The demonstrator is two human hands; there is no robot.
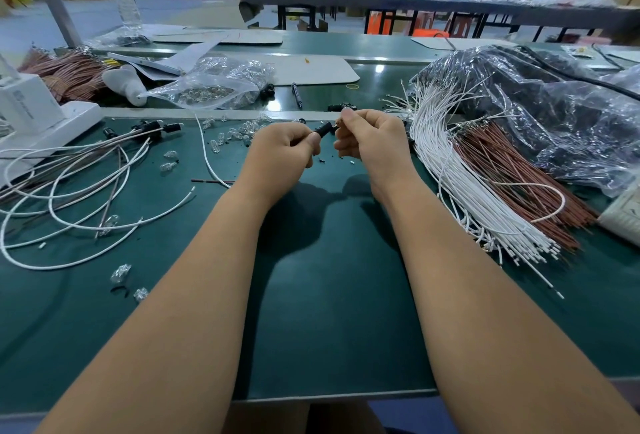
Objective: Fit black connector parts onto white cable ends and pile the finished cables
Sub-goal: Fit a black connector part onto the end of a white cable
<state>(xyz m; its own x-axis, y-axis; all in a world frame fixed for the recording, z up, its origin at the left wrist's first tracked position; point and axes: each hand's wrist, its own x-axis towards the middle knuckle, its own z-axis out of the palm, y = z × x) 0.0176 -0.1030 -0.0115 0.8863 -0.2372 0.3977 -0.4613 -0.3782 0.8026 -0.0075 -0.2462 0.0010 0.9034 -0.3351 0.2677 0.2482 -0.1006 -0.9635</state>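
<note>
Now your left hand [284, 146] pinches a black connector part [323, 130] between thumb and fingers. Its long side points across to your right hand [369, 139], just beside it. Your right hand is curled up tight, maybe pinching a cable end, but I cannot tell what is inside. The two hands nearly touch above the green mat [329, 295].

The fresh white cables [460, 187] lie in a bunch to your right, closer to your right hand. The finished cables [79, 187], with black ends on, are piled to your left, closer to your left hand.
</note>
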